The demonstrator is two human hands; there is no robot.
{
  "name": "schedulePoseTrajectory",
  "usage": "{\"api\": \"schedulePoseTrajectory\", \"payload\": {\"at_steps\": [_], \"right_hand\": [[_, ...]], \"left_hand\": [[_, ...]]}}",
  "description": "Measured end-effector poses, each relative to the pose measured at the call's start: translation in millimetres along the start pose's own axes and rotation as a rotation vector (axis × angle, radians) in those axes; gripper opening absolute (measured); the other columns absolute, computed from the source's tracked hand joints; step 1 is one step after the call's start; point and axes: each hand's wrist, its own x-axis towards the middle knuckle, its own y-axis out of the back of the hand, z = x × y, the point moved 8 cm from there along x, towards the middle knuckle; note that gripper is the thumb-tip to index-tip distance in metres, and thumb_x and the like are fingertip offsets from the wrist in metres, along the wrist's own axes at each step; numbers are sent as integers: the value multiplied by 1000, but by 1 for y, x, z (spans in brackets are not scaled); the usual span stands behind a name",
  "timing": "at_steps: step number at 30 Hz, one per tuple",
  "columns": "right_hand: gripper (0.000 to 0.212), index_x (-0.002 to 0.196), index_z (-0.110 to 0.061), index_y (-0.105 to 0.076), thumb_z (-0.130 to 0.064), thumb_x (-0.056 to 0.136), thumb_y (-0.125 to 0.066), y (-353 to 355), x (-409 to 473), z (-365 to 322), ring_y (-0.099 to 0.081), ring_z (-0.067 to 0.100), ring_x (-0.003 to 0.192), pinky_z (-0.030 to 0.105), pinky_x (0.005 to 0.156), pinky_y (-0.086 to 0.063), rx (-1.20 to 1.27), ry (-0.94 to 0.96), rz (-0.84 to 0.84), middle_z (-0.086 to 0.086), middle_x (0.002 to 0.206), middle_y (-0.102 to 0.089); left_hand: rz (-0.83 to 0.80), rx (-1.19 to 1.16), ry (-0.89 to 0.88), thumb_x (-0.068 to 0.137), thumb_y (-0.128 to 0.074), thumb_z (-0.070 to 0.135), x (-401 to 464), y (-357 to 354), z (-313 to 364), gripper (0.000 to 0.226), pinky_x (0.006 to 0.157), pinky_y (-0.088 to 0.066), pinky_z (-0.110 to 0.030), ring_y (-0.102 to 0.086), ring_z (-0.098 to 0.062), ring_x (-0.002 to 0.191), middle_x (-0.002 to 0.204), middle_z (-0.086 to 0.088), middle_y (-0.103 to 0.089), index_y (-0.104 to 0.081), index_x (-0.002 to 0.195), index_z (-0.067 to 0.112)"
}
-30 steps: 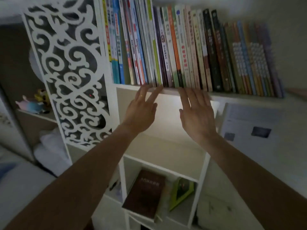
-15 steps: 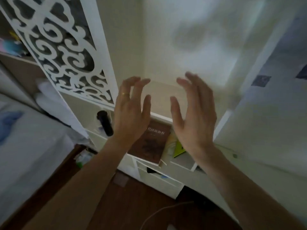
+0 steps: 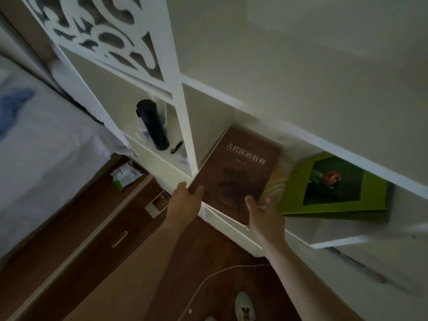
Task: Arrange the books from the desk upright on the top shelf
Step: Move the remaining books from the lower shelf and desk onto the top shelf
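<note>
A brown book (image 3: 238, 167) with pale title lettering lies flat in a low compartment of the white shelf unit (image 3: 185, 126), its near end sticking out over the front edge. My left hand (image 3: 185, 202) grips its near left corner, thumb on the cover. My right hand (image 3: 264, 216) holds the near right corner, thumb on the cover and fingers past the edge. A yellow book (image 3: 279, 179), blurred, lies just right of it, and a green book (image 3: 335, 184) lies flat further right. The top shelf is out of view.
A black bottle (image 3: 152, 125) and a pen (image 3: 177, 147) sit in the compartment to the left. A white lattice panel (image 3: 104, 31) is above it. A bed (image 3: 34, 147) lies at left. On the wooden floor are a white cable (image 3: 208, 281) and a shoe (image 3: 245, 306).
The view dropped from the full top shelf to the low compartment. Both hands came down from the top shelf's edge and took hold of the brown book.
</note>
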Motion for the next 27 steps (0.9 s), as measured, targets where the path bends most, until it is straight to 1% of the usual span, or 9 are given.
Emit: {"api": "schedulePoseTrajectory", "payload": {"at_steps": [2,5,7,9,13,17,19,24,27], "right_hand": [[48,121,-6,-57,-48,98,-61,-5,12,8,-63,33,108,33,80,-39,49,-39,9,7,108,-66],[53,135,-10,-59,-44,96,-66,-7,19,15,-61,30,120,31,93,-44,134,-59,8,5,127,-66],[55,140,-7,-53,-33,95,-71,-1,19,23,-60,32,123,31,94,-43,231,-120,45,11,132,-64],[52,137,-5,-52,-27,94,-72,6,18,30,-60,35,121,38,96,-47,268,-165,67,15,132,-63],[47,130,-12,-58,-29,90,-76,13,19,38,-62,33,117,51,104,-49,249,-179,30,10,128,-66],[49,131,-18,-61,-31,87,-79,12,22,40,-63,29,114,50,105,-50,366,-228,-4,3,124,-67],[44,130,-23,-64,-32,90,-77,12,16,35,-66,24,110,47,103,-52,447,-207,-31,-1,122,-70],[36,127,-36,-65,-24,93,-72,42,-17,-1,-70,0,103,25,87,-54,518,65,-68,-21,112,-75],[43,128,-39,-63,-23,90,-74,53,-46,-20,-71,1,101,24,80,-57,542,126,-192,-21,112,-75]], "left_hand": [[19,-61,18,102,-59,39,4,-7,-3,41,89,-48,-34,-63,-24,107,121,-6,-66,-55,132,12],[233,40,-227,94,-72,34,-22,3,22,32,76,-45,-23,-62,-12,91,103,8,-63,-53,116,23],[268,66,-474,90,-76,32,-53,-7,47,39,76,-49,-22,-58,-5,94,109,10,-60,-47,117,27],[193,86,-560,92,-74,28,-73,-28,58,47,86,-59,-28,-61,-9,108,122,5,-58,-40,125,28],[115,116,-491,97,-68,25,-66,-41,48,54,98,-59,-40,-69,-20,113,131,3,-63,-29,134,32],[94,120,-481,96,-70,22,-58,-30,46,54,99,-57,-37,-70,-16,103,122,4,-65,-31,133,30],[-1,119,-428,91,-73,20,-48,-29,45,62,98,-54,-35,-63,-11,100,115,10,-60,-35,140,26],[-379,-364,-15,75,-80,2,-30,-29,15,57,80,-57,-32,-70,-25,101,114,-4,-71,-55,121,25],[-379,-612,53,86,-81,25,-55,-17,5,39,84,-61,-38,-76,-21,95,108,-2,-77,-60,119,24]]}}
